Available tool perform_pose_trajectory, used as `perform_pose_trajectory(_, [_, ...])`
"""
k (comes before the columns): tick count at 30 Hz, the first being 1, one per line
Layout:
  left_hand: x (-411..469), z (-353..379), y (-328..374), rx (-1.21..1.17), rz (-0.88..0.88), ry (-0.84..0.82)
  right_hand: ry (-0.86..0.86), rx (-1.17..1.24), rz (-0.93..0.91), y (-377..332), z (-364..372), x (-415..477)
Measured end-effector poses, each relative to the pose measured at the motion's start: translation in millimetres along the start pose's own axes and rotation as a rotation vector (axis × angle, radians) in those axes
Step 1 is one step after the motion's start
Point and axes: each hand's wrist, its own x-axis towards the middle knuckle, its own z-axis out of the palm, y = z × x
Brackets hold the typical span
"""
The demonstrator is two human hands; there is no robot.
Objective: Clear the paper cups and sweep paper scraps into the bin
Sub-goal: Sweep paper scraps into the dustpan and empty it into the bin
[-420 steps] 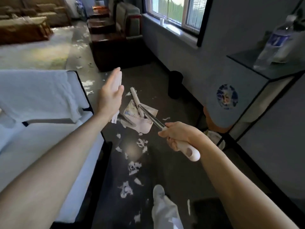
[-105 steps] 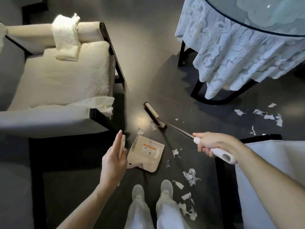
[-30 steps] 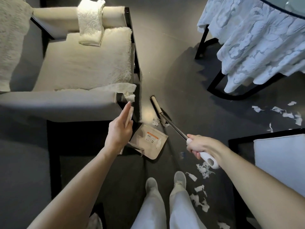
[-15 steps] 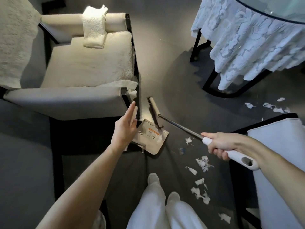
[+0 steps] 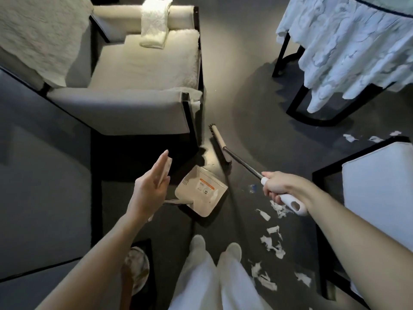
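Lots of paper scraps (image 5: 271, 245) lie on the dark floor (image 5: 257, 97) just beside the person's right shoe (image 5: 233, 250). They make a trail that runs up toward the right hand. None of these are in the dustpan yet, so most of the sweeping looks left to do.

A bit further out, the left hand (image 5: 152, 186) holds the tall handle of the dustpan (image 5: 202, 191) between its thumb and its straight fingers. The pan sits low by the floor in front of the shoes, and its open edge faces right, toward the scraps. I cannot tell if any paper is in it.

The right hand (image 5: 279, 186) is wrapped tight round the white grip of the broom (image 5: 220, 146). The brush end rests on the floor just past the pan, near the corner of the armchair (image 5: 138, 86). I see no scraps between brush and pan, so I think the broom needs to reach the pile by the shoes and pull it over.

Further off, a few more scraps (image 5: 350, 138) lie near the table (image 5: 282, 52) with the lace cloth. Those need sweeping too. No paper cups and no bin show for sure, so I cannot tell how that part is going.
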Motion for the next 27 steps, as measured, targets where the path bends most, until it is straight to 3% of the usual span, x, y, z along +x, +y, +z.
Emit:
perform_pose_trajectory(9, [-44, -30, -55, 0.022, -0.098, -0.031, -0.098, 0.068, 0.087, 7, 85, 9])
perform_pose_trajectory(16, [-17, -38, -71, -0.028, -0.087, -0.069, -0.171, 0.040, 0.156, 31, 145, -15])
perform_pose_trajectory(21, [-6, -38, -61, -0.090, -0.104, -0.167, -0.273, 0.170, 0.177, 53, 125, -60])
perform_pose_trajectory(27, [-1, -18, -39, -0.101, -0.049, -0.248, -0.138, 0.297, 0.150, 83, 97, -91])
